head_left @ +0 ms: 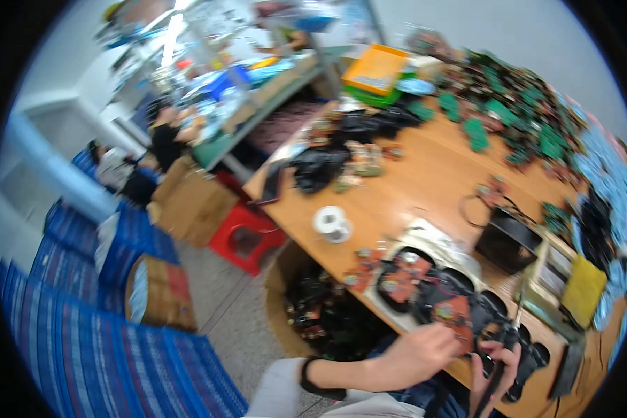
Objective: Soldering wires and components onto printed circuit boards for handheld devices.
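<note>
My left hand [421,355], with a black band at the wrist, has its fingers closed together at the lower edge of a reddish circuit board [453,315]. Motion blur hides what is between those fingers. In my right hand [498,366] is a slim dark-handled tool that looks like a soldering iron [512,336], its thin metal end pointing up and away from me. Under and around the hands lie black round-shaped housings [432,296] on a pale holder [425,233], with more reddish boards [362,268] to the left.
A white roll [332,224] stands near the table's left edge. Beyond are a black box [508,240], a yellow sponge-like block [584,289], a heap of green boards [515,104] and an orange tray [376,68]. Left are a carton of parts [280,306], a red stool [247,240] and people.
</note>
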The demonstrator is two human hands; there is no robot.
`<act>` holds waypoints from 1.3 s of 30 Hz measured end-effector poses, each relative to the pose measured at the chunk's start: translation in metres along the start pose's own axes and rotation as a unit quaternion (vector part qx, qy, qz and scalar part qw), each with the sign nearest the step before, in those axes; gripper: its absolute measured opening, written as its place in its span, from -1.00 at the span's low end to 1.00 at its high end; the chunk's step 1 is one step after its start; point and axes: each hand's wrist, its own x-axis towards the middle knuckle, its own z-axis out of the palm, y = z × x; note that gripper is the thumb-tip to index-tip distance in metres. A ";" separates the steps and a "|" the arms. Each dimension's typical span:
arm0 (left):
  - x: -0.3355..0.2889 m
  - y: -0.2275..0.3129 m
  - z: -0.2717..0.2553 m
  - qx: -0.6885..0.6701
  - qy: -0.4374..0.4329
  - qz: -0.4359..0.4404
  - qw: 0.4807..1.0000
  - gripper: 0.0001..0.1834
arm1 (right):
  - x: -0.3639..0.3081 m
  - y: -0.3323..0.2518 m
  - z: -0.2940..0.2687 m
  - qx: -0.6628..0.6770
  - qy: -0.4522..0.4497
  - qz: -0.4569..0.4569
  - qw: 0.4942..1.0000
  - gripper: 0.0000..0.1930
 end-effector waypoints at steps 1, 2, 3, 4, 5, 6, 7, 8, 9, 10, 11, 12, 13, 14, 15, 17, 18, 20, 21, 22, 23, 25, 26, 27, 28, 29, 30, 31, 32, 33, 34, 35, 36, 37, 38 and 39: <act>-0.001 0.006 0.011 -0.006 0.029 -0.012 0.999 -0.85 | 0.000 -0.003 -0.001 -0.036 -0.016 -0.020 0.999 -0.64; -0.001 0.011 0.017 0.001 0.020 -0.002 1.000 -0.86 | 0.009 -0.016 -0.002 -0.043 -0.036 -0.102 0.993 -0.84; -0.003 0.017 0.020 0.002 0.034 -0.011 0.999 -0.86 | 0.006 -0.017 -0.004 -0.049 -0.049 -0.101 0.992 -0.76; -0.005 0.022 0.021 0.001 0.046 -0.018 0.999 -0.86 | 0.004 -0.017 -0.007 -0.057 -0.060 -0.099 0.992 -0.67; -0.008 0.024 0.021 0.008 0.052 -0.025 0.998 -0.86 | 0.004 -0.017 -0.009 -0.041 -0.067 -0.089 0.993 -0.69; -0.009 0.026 0.022 0.011 0.053 -0.024 0.998 -0.85 | 0.003 -0.017 -0.010 -0.039 -0.069 -0.093 0.993 -0.69; -0.010 0.028 0.022 0.012 0.053 -0.022 0.998 -0.84 | 0.002 -0.016 -0.013 -0.055 -0.072 -0.093 0.992 -0.69; -0.010 0.030 0.023 0.012 0.054 -0.020 0.998 -0.84 | 0.000 -0.014 -0.018 -0.072 -0.073 -0.092 0.990 -0.68; -0.010 0.032 0.023 0.020 0.044 -0.016 0.999 -0.83 | -0.004 -0.009 -0.020 -0.058 -0.067 -0.087 0.992 -0.67; -0.009 0.034 0.023 0.026 0.034 -0.011 0.999 -0.83 | -0.008 -0.005 -0.024 -0.065 -0.061 -0.085 0.992 -0.67; -0.008 0.036 0.022 0.018 0.032 -0.001 0.999 -0.83 | -0.012 -0.003 -0.029 -0.096 -0.077 -0.094 0.988 -0.65; -0.005 0.038 0.021 0.021 0.027 0.019 0.999 -0.82 | -0.014 -0.003 -0.036 -0.132 -0.092 -0.101 0.982 -0.63; -0.002 0.043 0.022 0.019 0.020 0.042 0.999 -0.82 | -0.026 -0.010 -0.028 -0.106 0.000 0.043 0.993 -0.72; -0.001 0.043 0.023 0.025 0.011 0.041 0.999 -0.80 | -0.025 -0.003 -0.033 -0.094 -0.010 -0.027 0.995 -0.77; -0.004 0.040 0.022 0.033 0.006 0.020 0.999 -0.80 | -0.018 -0.015 -0.024 -0.074 0.000 -0.031 0.997 -0.79; -0.001 0.040 0.018 0.040 -0.017 0.020 0.999 -0.78 | -0.013 -0.019 -0.026 -0.130 -0.008 -0.090 0.987 -0.72; -0.001 0.041 0.016 0.054 -0.033 0.024 0.998 -0.76 | -0.013 -0.022 -0.023 -0.092 -0.002 -0.074 0.993 -0.69; 0.002 0.041 0.018 0.063 -0.065 0.046 0.995 -0.73 | -0.017 -0.012 -0.024 -0.107 -0.009 -0.070 0.992 -0.65; 0.003 0.041 0.020 0.067 -0.074 0.053 0.994 -0.71 | -0.018 -0.010 -0.025 -0.110 -0.012 -0.063 0.992 -0.64; 0.004 0.042 0.021 0.077 -0.075 0.066 0.992 -0.71 | -0.018 -0.010 -0.025 -0.123 -0.009 -0.070 0.990 -0.64; 0.005 0.043 0.023 0.079 -0.086 0.071 0.991 -0.71 | -0.017 -0.008 -0.025 -0.117 -0.001 -0.069 0.991 -0.63; 0.008 0.043 0.028 0.080 -0.104 0.093 0.987 -0.71 | -0.016 -0.006 -0.028 -0.127 0.003 -0.054 0.990 -0.61; 0.009 0.044 0.030 0.069 -0.108 0.099 0.987 -0.71 | -0.018 -0.003 -0.031 -0.141 0.001 -0.040 0.989 -0.61; 0.010 0.045 0.031 0.066 -0.124 0.101 0.985 -0.71 | -0.017 0.001 -0.034 -0.135 -0.007 -0.039 0.990 -0.62; 0.010 0.044 0.032 0.064 -0.141 0.102 0.983 -0.71 | -0.016 0.004 -0.037 -0.129 -0.016 -0.038 0.991 -0.62; 0.011 0.043 0.034 0.056 -0.144 0.101 0.983 -0.70 | -0.016 0.004 -0.039 -0.135 -0.014 -0.031 0.990 -0.62; 0.012 0.042 0.036 0.048 -0.147 0.104 0.982 -0.70 | -0.015 0.003 -0.039 -0.127 -0.008 -0.049 0.991 -0.63; 0.012 0.041 0.036 0.056 -0.135 0.104 0.984 -0.69 | -0.015 0.000 -0.038 -0.118 -0.002 -0.068 0.991 -0.64; 0.013 0.040 0.036 0.063 -0.122 0.104 0.985 -0.69 | -0.014 -0.003 -0.036 -0.109 -0.003 -0.048 0.993 -0.65; 0.014 0.039 0.035 0.074 -0.133 0.106 0.983 -0.70 | -0.014 -0.002 -0.032 -0.119 0.004 -0.048 0.992 -0.66; 0.015 0.039 0.037 0.067 -0.136 0.109 0.982 -0.70 | -0.015 0.001 -0.030 -0.129 0.011 -0.047 0.991 -0.66; 0.016 0.038 0.039 0.070 -0.140 0.114 0.981 -0.70 | -0.013 0.004 -0.029 -0.139 0.019 -0.056 0.989 -0.67; 0.016 0.039 0.039 0.074 -0.143 0.117 0.980 -0.71 | -0.012 0.002 -0.028 -0.143 0.019 -0.051 0.988 -0.67; 0.017 0.039 0.039 0.068 -0.144 0.119 0.980 -0.71 | -0.010 -0.002 -0.027 -0.133 0.025 -0.048 0.990 -0.65; 0.018 0.039 0.038 0.078 -0.140 0.128 0.979 -0.71 | -0.007 -0.004 -0.025 -0.122 0.030 -0.046 0.991 -0.63; 0.018 0.038 0.038 0.090 -0.137 0.136 0.977 -0.72 | -0.004 -0.003 -0.022 -0.115 0.030 -0.067 0.991 -0.63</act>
